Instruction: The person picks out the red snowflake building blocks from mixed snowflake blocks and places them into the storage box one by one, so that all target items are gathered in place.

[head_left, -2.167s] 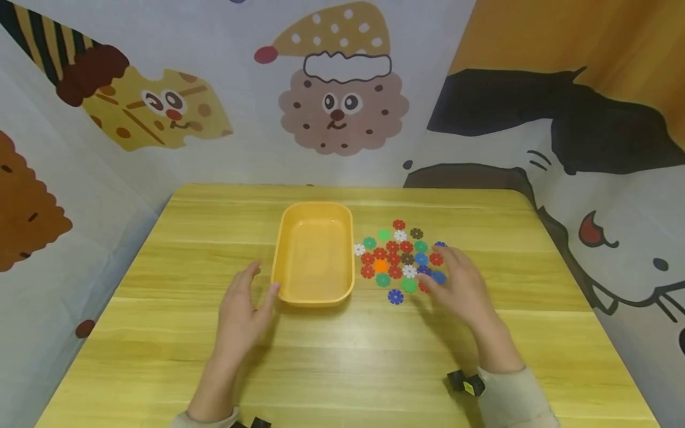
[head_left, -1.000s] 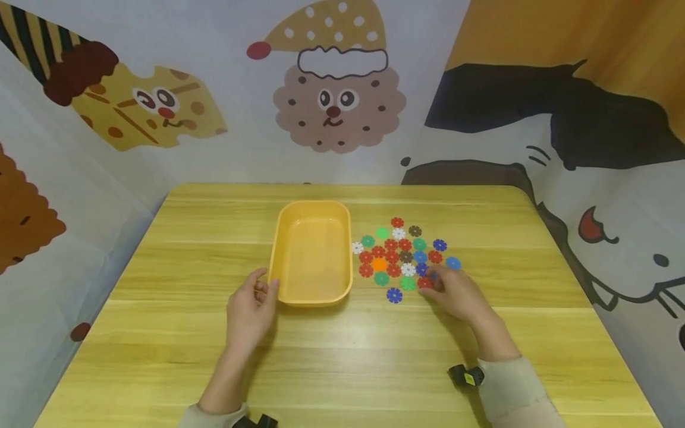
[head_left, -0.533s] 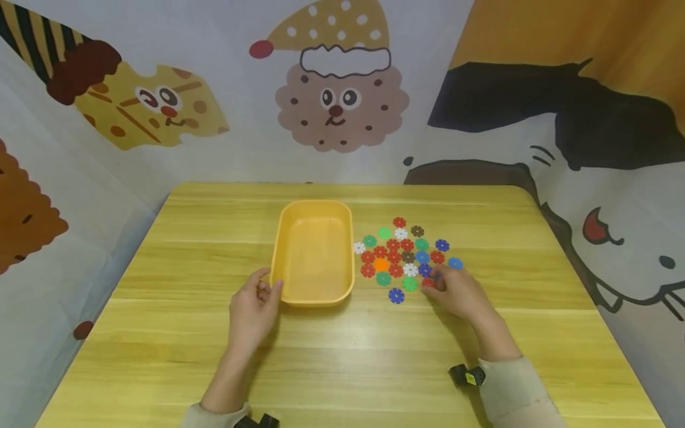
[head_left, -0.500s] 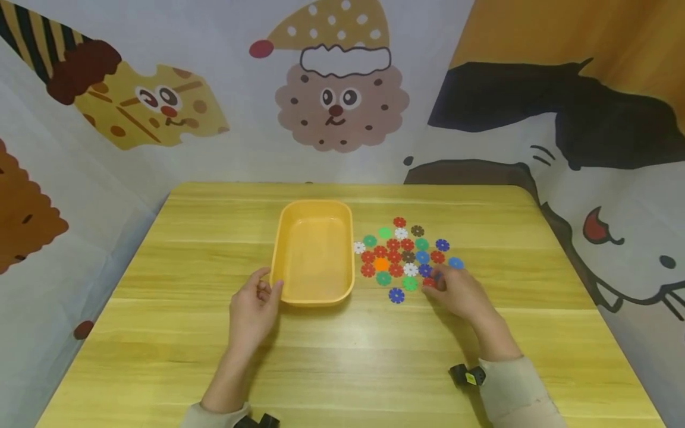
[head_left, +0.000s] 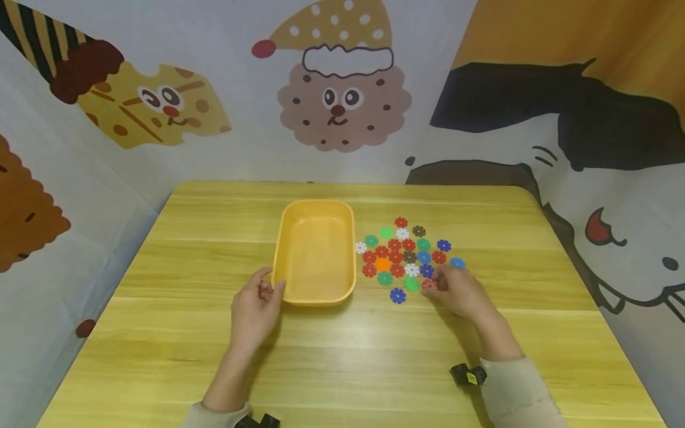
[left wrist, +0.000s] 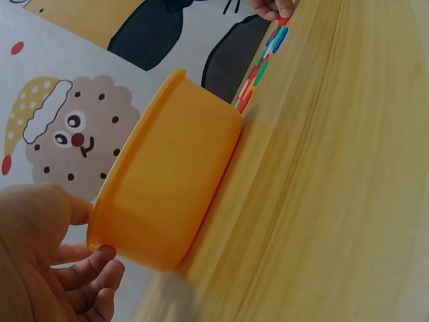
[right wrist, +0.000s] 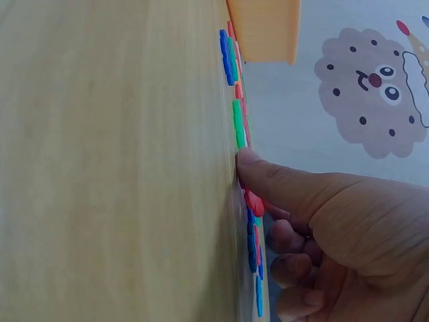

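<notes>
At the near left corner of a yellow-orange plastic tub point(head_left: 316, 297), my left hand point(head_left: 254, 309) grips the rim between thumb and fingers. In the left wrist view the tub point(left wrist: 167, 174) stands on the table with its outer wall showing. My right hand point(head_left: 460, 294) pinches a red snowflake disc point(head_left: 430, 285) at the near right side of a spread of discs. The right wrist view has that red disc point(right wrist: 255, 202) tilted up between thumb and fingers, close over the table. Beside it lie a green disc point(head_left: 411, 283) and a dark blue disc point(head_left: 426, 270).
Several flat snowflake discs in red, white, green, blue and brown lie right of the tub, one plain-looking orange disc point(head_left: 382, 264) among them. The wooden table point(head_left: 342, 368) meets a cartoon-printed cloth point(head_left: 241, 160) at the back. Each wrist wears a black camera point(head_left: 468, 374).
My right hand has come down from spread fingers over the discs to a pinch on the red one, which now tips up. The left hand's fingers have curled at the tub's rim.
</notes>
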### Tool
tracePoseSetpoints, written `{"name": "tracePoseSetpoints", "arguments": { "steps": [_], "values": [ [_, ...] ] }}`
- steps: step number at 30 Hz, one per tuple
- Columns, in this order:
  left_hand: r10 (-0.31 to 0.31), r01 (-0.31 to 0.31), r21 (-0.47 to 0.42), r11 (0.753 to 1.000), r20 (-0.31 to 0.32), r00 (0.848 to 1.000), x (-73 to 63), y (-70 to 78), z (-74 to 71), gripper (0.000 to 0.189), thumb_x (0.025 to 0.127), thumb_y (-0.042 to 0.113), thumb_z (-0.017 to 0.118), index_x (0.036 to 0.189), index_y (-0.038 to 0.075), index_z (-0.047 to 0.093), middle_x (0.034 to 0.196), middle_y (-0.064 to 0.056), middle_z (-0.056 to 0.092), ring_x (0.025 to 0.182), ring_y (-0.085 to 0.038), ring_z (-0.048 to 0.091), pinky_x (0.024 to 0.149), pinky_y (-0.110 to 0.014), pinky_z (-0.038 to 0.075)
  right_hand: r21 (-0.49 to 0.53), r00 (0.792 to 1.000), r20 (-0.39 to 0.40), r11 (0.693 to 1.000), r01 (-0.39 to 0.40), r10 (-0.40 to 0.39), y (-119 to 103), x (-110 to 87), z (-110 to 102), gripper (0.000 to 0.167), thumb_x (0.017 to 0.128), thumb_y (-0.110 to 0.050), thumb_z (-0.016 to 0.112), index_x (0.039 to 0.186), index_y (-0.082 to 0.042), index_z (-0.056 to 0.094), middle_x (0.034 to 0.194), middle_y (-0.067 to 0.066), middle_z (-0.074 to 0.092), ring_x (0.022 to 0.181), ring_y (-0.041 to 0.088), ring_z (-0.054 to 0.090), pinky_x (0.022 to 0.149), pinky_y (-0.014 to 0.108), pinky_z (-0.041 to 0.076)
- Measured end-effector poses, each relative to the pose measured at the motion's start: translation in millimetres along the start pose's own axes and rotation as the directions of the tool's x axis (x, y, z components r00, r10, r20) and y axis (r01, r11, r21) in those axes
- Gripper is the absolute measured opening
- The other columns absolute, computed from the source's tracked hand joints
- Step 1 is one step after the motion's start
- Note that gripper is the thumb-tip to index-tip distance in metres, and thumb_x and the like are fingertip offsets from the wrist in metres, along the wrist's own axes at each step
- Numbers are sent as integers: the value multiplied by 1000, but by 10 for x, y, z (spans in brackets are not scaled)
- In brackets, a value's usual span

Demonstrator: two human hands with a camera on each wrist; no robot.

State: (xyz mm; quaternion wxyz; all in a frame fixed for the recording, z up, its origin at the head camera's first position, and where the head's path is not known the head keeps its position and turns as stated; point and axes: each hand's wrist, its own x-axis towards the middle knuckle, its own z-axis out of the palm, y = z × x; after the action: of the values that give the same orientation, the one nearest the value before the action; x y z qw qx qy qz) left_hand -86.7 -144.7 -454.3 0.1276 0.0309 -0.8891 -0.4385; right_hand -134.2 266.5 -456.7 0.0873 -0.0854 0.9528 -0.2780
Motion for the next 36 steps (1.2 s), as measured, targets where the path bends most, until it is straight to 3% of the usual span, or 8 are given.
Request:
{"name": "tracePoseSetpoints", "arguments": {
  "steps": [3, 7, 14, 20, 27, 36],
  "values": [
    [-5, 5, 11, 1000, 2, 1000, 0, -9, -2, 43, 96, 15, 71, 131, -6, 59, 79, -6, 63, 68, -15, 60, 63, -23, 52, 7, 1000, -2, 1000, 9, -9, -12, 9, 13, 27, 88, -25, 80, 97, -7, 62, 87, 4, 59, 78, 20, 54, 68, 36, 48],
    [-16, 16, 15, 1000, 8, 1000, 3, -23, -3, 44, 96, 16, 72, 132, -5, 59, 79, -5, 63, 68, -16, 61, 63, -25, 52, 31, 999, 6, 998, 50, -51, -19, 13, 36, 26, 87, -21, 80, 97, -8, 60, 85, 3, 57, 77, 19, 52, 65, 33, 48],
    [-14, 14, -4, 1000, 9, 1000, 2, -27, -13, 43, 96, 16, 71, 132, -5, 59, 76, -5, 61, 65, -14, 58, 60, -23, 50, 99, 988, 60, 986, 135, -142, 6, -1, 41, 37, 85, -14, 82, 115, -5, 63, 94, 0, 65, 86, 18, 62, 77, 36, 54],
    [-42, 42, -32, 999, 13, 999, 21, -33, -5, 42, 98, 14, 68, 133, -7, 57, 73, -6, 60, 59, -14, 55, 55, -23, 48, 62, 972, 71, 974, 218, -222, 24, -2, 47, 25, 86, -15, 81, 108, -6, 71, 86, -6, 63, 79, 10, 60, 73, 30, 54],
    [-87, 91, -89, 992, 50, 995, 42, -36, 7, 39, 100, 9, 62, 134, -10, 56, 76, -9, 61, 58, -14, 54, 50, -22, 46, 41, 970, 31, 970, 239, -241, -77, 45, 42, 25, 89, -23, 79, 108, -9, 71, 77, -9, 60, 68, 11, 55, 62, 28, 50],
    [-103, 112, -135, 984, 73, 992, 38, -31, -4, 38, 99, 7, 63, 133, -8, 57, 75, -8, 60, 62, -15, 53, 53, -23, 45, 38, 963, -63, 963, 266, -263, -341, 200, 11, 39, 91, -29, 77, 121, -3, 68, 75, -5, 57, 64, 14, 51, 55, 27, 46]
  ]
}}
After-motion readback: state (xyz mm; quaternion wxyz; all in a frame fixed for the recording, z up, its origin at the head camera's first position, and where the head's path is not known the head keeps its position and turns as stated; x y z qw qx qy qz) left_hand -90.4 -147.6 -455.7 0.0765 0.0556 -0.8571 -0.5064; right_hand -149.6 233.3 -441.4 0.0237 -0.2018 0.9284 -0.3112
